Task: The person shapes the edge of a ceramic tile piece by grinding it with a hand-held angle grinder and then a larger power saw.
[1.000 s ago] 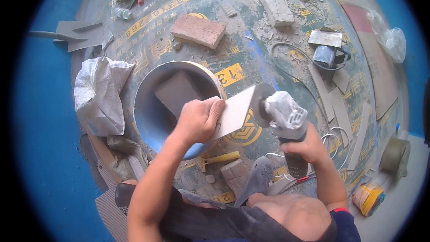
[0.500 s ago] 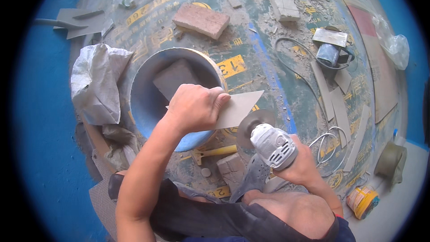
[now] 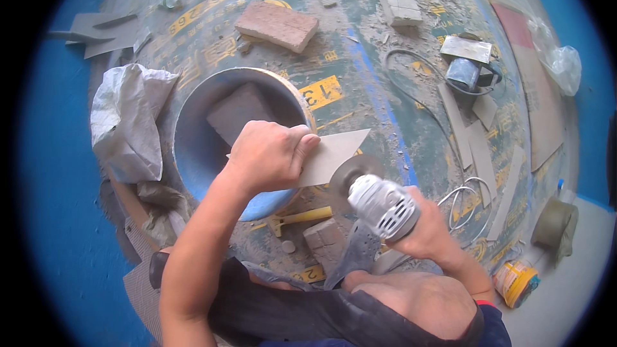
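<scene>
My left hand (image 3: pixel 270 154) grips a pale angular tile piece (image 3: pixel 331 151) over the rim of a blue bucket (image 3: pixel 193 180), which has a dark block (image 3: pixel 238 112) inside. My right hand (image 3: pixel 421 231) is closed on a white angle grinder (image 3: pixel 382 202). Its round disc (image 3: pixel 347 172) is at the lower right edge of the tile; I cannot tell if they touch.
A white sack (image 3: pixel 125 125) lies left of the bucket, a red brick (image 3: pixel 276 26) and grey block (image 3: pixel 395 0) beyond. Tile strips (image 3: pixel 479 164) and cord loops (image 3: pixel 466 202) lie right. A yellow hammer (image 3: pixel 302 217) and yellow tub (image 3: pixel 514 286) are near my legs.
Since a second ago, the grinder has moved down and left and tilted over, with the disc lower on the tile. My left hand has turned the tile flatter and shifted slightly left.
</scene>
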Available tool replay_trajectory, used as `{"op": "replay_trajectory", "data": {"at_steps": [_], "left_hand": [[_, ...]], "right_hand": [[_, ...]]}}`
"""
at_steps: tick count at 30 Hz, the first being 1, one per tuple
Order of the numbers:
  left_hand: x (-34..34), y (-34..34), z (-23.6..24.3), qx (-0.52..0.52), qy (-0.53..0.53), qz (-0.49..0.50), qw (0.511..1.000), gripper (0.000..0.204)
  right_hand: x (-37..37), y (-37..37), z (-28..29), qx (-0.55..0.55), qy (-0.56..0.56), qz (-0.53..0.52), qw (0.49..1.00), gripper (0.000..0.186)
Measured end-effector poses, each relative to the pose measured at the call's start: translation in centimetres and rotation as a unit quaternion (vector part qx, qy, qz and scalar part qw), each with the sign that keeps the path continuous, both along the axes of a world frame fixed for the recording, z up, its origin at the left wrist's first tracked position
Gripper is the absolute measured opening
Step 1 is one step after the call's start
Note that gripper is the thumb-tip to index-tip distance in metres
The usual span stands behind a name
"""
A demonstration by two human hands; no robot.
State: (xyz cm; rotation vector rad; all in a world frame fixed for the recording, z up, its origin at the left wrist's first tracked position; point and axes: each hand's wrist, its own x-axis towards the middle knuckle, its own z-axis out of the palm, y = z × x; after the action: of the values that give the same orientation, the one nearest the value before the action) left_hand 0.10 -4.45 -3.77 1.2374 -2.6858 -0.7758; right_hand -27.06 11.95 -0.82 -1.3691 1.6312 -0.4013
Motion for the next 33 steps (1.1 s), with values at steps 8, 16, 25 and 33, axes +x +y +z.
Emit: {"op": "replay_trajectory", "data": {"at_steps": [8,16,25,33], "left_hand": [[-0.1,0.0,0.2,-0.011,0.003,0.003,1.000,0.034],[-0.2,0.1,0.2,-0.019,0.019,0.006,1.000,0.035],[-0.1,0.2,0.1,-0.012,0.029,0.011,0.999,0.034],[-0.1,0.3,0.4,0.007,0.003,0.018,1.000,0.035]], "right_hand": [[-1.7,-1.3,-0.7,-0.019,-0.024,-0.077,0.997,0.059],[-0.5,-0.3,-0.8,-0.013,-0.007,0.009,1.000,0.060],[-2.1,-1.2,-1.5,-0.004,-0.058,-0.076,0.995,0.065],[-0.8,-0.5,-1.9,-0.020,-0.031,-0.045,0.998,0.070]]}}
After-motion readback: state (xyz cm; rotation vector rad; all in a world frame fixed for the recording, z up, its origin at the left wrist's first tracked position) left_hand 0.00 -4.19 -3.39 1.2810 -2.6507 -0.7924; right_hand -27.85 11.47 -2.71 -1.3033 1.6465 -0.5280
